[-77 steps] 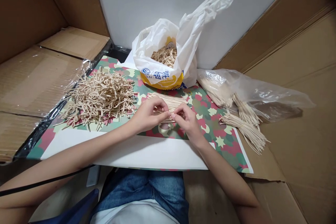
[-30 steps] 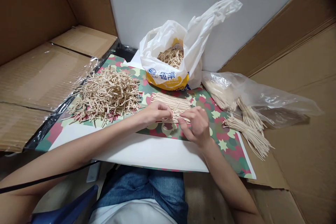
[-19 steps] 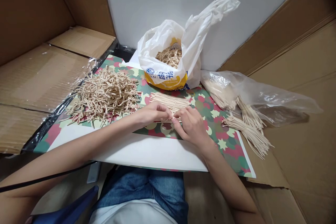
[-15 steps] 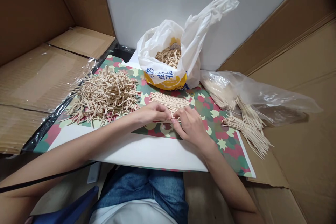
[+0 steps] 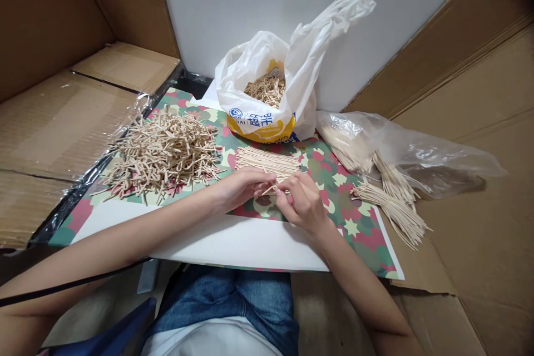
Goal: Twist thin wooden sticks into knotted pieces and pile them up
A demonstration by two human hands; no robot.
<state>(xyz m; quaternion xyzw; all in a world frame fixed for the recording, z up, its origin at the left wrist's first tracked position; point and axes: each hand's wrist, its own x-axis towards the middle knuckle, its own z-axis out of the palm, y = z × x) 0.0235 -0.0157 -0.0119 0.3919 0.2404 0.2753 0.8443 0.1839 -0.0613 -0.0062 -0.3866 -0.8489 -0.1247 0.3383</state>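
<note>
Left hand [image 5: 237, 189]: my grip pinches one thin pale wooden stick [image 5: 270, 188] at its left end.
Right hand [image 5: 301, 200]: fingertips pressed on the same stick's right end.
Stick location: over the camouflage-print table mat [image 5: 329, 178], just before the flat row of long sticks [image 5: 267, 160].
Handling: I judge it light, stiff, snappable; hold near the ends, gently.
Nearby: heap of short sticks [image 5: 162, 150] to the left, white plastic bag [image 5: 271, 89] behind.

Soft, even light — sharp, edges bowed outward.
</note>
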